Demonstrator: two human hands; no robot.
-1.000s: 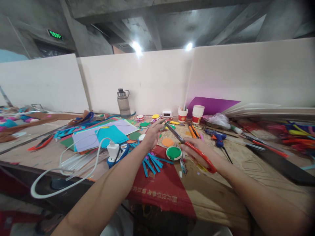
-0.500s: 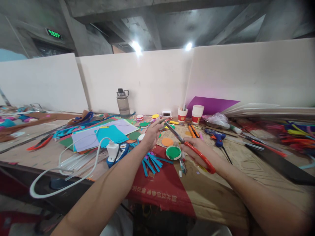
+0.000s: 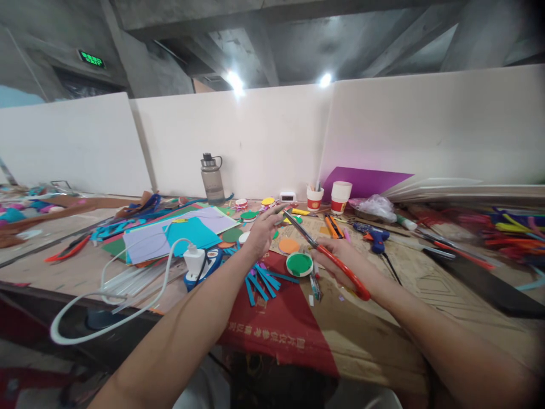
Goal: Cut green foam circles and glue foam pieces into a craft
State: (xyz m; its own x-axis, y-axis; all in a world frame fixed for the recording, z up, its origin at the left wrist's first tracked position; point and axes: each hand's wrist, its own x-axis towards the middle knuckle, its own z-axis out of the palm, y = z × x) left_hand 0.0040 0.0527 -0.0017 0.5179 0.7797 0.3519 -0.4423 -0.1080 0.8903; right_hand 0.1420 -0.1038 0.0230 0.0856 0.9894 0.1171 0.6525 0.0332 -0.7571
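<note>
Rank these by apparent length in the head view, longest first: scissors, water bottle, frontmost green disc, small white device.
1. Scissors
2. Water bottle
3. Frontmost green disc
4. Small white device

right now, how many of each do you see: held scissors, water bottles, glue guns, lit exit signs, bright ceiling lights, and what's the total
held scissors: 1
water bottle: 1
glue gun: 1
exit sign: 1
bright ceiling lights: 2
total: 6
</note>
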